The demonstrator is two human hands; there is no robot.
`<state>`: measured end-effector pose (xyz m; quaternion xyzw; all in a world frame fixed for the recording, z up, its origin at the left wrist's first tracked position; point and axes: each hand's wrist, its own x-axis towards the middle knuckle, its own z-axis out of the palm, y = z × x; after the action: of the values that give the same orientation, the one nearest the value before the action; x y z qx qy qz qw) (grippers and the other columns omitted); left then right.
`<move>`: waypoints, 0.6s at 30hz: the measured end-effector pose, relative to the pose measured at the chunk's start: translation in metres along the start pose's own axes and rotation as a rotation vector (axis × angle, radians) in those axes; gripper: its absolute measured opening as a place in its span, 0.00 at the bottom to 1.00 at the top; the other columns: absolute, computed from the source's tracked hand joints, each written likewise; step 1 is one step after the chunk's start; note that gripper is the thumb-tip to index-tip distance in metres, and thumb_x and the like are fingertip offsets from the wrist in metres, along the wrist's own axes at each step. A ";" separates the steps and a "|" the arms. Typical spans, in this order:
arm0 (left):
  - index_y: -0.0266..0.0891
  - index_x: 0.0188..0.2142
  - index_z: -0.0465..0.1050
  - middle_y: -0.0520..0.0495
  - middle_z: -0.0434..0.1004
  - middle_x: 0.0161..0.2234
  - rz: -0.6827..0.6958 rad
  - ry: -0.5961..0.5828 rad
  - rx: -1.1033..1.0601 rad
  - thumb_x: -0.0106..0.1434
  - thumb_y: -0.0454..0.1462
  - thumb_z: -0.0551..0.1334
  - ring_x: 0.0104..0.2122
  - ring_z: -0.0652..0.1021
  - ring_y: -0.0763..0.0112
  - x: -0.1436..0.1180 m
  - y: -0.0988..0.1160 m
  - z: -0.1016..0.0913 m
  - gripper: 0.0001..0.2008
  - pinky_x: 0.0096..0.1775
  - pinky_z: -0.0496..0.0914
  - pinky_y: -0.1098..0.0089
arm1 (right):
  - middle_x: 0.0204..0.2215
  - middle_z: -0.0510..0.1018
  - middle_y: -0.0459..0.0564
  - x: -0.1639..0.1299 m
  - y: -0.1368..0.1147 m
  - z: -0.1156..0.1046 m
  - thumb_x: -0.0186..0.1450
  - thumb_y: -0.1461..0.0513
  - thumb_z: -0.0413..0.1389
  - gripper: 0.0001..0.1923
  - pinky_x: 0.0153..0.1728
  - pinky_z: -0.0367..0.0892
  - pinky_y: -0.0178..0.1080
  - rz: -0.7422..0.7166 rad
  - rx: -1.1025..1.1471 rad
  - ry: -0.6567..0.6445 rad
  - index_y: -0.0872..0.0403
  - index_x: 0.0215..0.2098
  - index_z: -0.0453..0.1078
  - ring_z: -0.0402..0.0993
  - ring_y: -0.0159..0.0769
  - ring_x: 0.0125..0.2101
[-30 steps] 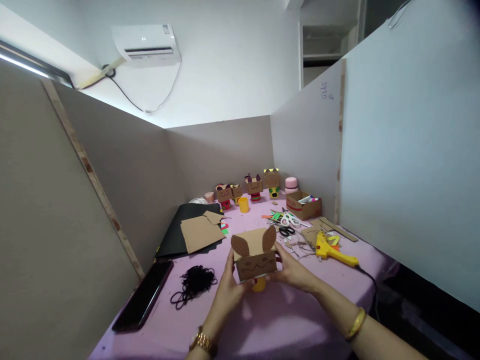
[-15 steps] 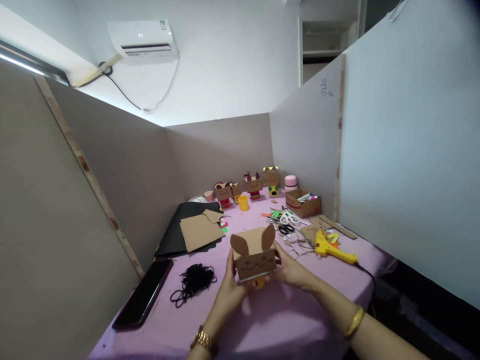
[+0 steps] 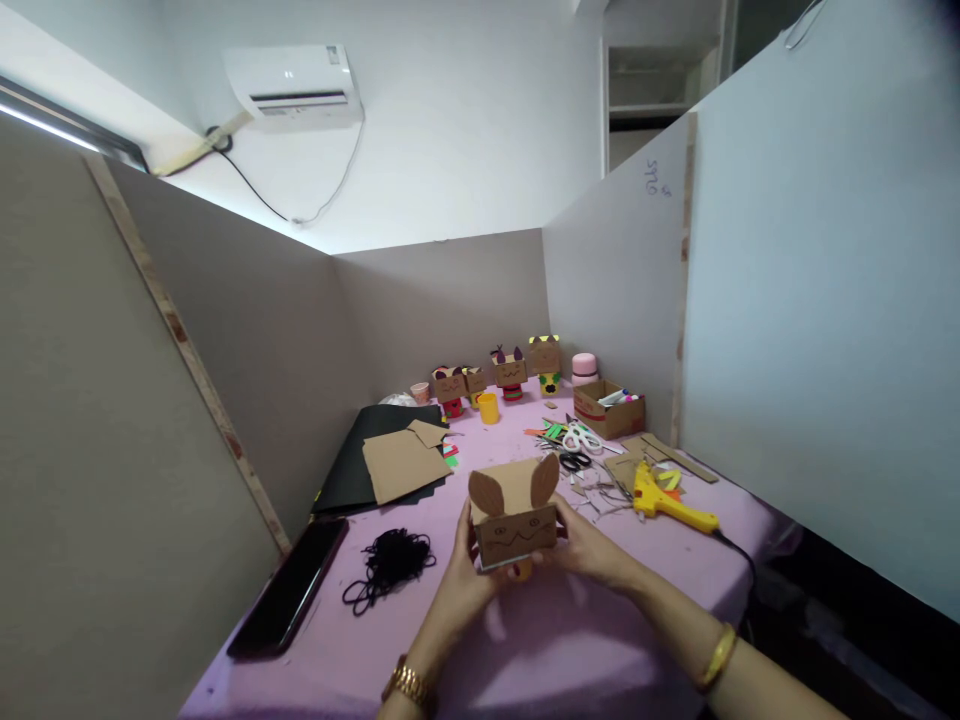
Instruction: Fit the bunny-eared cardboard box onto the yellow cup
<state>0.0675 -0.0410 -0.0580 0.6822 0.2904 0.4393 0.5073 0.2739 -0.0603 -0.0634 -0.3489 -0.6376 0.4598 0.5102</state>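
Between my two hands is a cardboard box figure (image 3: 517, 533), a brown animal head with two upright leaf-shaped ears and a face drawn on its front. My left hand (image 3: 466, 575) grips its left side and lower edge, the wrist wearing a gold watch. On the other side my right hand (image 3: 581, 545) holds the right side, with a gold bangle on that arm. A small yellow part (image 3: 523, 569) shows just under the box, partly hidden by the fingers. A tangle of black yarn (image 3: 394, 562) lies to the left of my left hand.
A phone (image 3: 289, 588) lies at the left edge. Cardboard sheets (image 3: 405, 466) rest on black paper. To the right are a yellow glue gun (image 3: 671, 508), white scissors (image 3: 580, 437), black scissors (image 3: 575, 461) and a box of pens (image 3: 609, 412). Several finished figures (image 3: 511, 372) stand behind.
Both hands have shifted the box figure slightly down and to the right in view, with its face tipped a little. The whole view has also moved slightly.
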 end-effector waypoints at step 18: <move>0.41 0.61 0.47 0.33 0.66 0.56 -0.026 -0.058 -0.297 0.47 0.45 0.72 0.55 0.69 0.48 0.015 -0.024 -0.008 0.48 0.52 0.67 0.56 | 0.54 0.68 0.56 0.013 0.025 0.001 0.52 0.56 0.69 0.42 0.50 0.63 0.58 -0.089 0.142 -0.065 0.51 0.60 0.56 0.67 0.52 0.52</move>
<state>0.0688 -0.0172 -0.0752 0.6084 0.2163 0.4510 0.6162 0.2697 -0.0404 -0.0827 -0.2682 -0.6343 0.4919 0.5327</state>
